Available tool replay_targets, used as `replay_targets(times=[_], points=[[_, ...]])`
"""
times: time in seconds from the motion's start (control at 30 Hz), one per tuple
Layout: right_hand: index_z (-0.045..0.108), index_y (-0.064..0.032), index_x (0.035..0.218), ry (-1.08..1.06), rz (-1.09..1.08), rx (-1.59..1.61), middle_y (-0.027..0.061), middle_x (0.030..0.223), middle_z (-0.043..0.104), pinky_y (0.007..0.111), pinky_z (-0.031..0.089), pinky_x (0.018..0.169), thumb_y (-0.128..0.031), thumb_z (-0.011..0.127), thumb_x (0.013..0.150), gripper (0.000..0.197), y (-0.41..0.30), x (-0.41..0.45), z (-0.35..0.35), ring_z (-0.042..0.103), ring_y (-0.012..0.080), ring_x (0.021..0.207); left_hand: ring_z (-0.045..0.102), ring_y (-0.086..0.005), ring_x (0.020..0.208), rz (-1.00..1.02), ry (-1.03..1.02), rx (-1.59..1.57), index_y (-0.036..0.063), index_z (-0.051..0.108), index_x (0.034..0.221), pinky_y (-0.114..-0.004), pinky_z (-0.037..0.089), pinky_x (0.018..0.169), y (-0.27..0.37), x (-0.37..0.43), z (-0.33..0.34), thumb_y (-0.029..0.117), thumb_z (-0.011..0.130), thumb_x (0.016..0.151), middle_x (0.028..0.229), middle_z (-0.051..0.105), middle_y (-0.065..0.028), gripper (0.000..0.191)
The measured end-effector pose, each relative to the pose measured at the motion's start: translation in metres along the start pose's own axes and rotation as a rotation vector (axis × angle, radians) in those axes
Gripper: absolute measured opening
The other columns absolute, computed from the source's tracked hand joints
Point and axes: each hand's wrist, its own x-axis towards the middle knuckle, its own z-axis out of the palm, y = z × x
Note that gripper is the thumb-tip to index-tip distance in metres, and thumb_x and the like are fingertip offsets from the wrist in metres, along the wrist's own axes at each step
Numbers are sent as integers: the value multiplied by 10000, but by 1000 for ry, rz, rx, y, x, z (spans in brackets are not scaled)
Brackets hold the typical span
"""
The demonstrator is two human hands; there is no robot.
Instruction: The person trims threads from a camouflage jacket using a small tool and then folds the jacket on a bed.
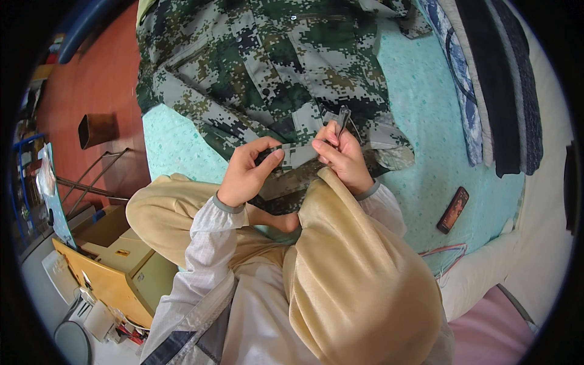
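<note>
A camouflage jacket lies spread over a pale green patterned sheet in front of me. My left hand pinches a band of its cloth between thumb and forefinger. At the right end of the same band, my right hand grips a small metal tool, perhaps thread snips or scissors, whose upper end rises above the fingers. The fingertips of my right hand also meet the cloth; what they pinch is too small to tell. Part of the band hangs over my bare foot and beside my raised knee.
Folded garments lie along the right side. A smartphone rests on the sheet, near thin cords. To the left are a brown bin on the reddish floor, a folding metal stand and a wooden cabinet.
</note>
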Motion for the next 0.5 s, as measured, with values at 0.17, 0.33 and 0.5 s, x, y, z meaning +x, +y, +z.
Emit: replay_targets(times=[0.17,0.33,0.5], points=[[334,-150,815,8,34,53,-38,790,446,204,304,565,15,601,909,327,0,-1,-2,374,38,661,497,-41,771,7,37,-39,-24,624,960,-214,407,697,-6,1,3,117,596,967,827,590,40,144],[321,-151,802,9,65,54,-33,776,439,211,295,563,23,594,908,341,1,-2,-5,364,42,650,521,-45,750,-4,69,-50,-24,644,945,-225,431,678,-8,1,3,93,631,930,804,623,19,119],[318,-151,799,9,49,56,-32,773,443,208,297,569,22,594,908,343,2,-2,-3,363,43,647,513,-42,744,-17,58,-37,-19,641,938,-220,423,676,-6,0,2,96,630,936,792,610,29,115]])
